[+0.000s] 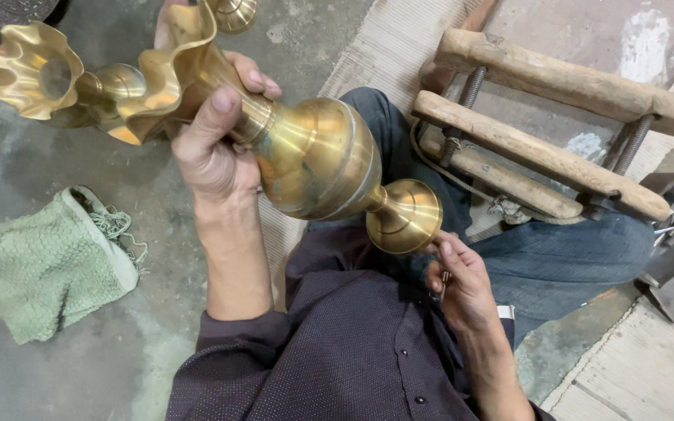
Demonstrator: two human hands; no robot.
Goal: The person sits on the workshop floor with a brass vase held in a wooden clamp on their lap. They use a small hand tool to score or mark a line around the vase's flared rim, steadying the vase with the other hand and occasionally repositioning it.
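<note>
While I am gripping the neck of the brass vase point(313, 156) with my left hand point(212, 144), fingers wrapped tight below its frilled rim, my right hand point(462, 281) is curling loosely under the vase's foot; better steadying there, since the wooden clamp point(540, 148) is crowding my knuckles.

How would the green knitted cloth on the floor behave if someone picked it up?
The green cloth would probably hang floppy, since it already lies crumpled. It looks light. Its loose frayed threads might snag.
</note>
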